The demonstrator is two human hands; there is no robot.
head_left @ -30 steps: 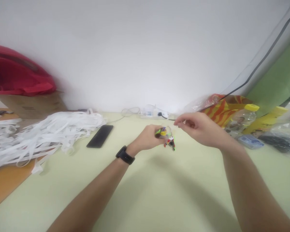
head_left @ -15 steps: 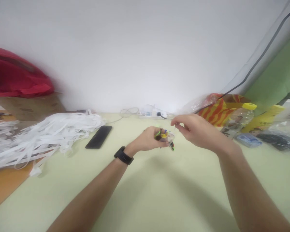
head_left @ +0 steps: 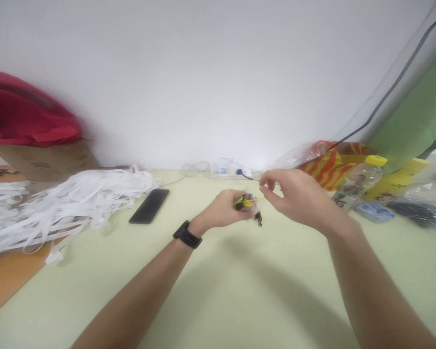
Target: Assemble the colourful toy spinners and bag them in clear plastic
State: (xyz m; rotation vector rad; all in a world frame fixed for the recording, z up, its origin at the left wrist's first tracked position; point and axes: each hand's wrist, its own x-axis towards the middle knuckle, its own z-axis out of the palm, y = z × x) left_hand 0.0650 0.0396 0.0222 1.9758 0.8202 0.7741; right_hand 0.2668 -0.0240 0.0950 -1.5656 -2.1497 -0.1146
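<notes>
My left hand (head_left: 228, 209), with a black watch (head_left: 187, 234) on its wrist, is closed around a bundle of thin multicoloured pieces (head_left: 247, 201). Yellow, green, blue and black parts stick out between the fingers, and dark ends with red and green tips hang below. They are too small and blurred to name. To the right, my right hand (head_left: 294, 196) is raised with thumb and forefinger brought together in a pinch, close to the bundle. What lies between those fingertips, if anything, I cannot make out. Both hands are above the pale green tabletop (head_left: 218, 300).
A black phone (head_left: 149, 206) lies left of my hands, beside a heap of white strips (head_left: 76, 203). A power strip (head_left: 229, 172) sits against the wall. On the right stand a yellow-capped bottle (head_left: 363, 177), a blue packet (head_left: 375, 212) and plastic bags (head_left: 425, 208).
My right hand has shifted slightly, its fingertips moving a little right and the finger pose changing. The left hand keeps hold of the bundle, which has turned slightly.
</notes>
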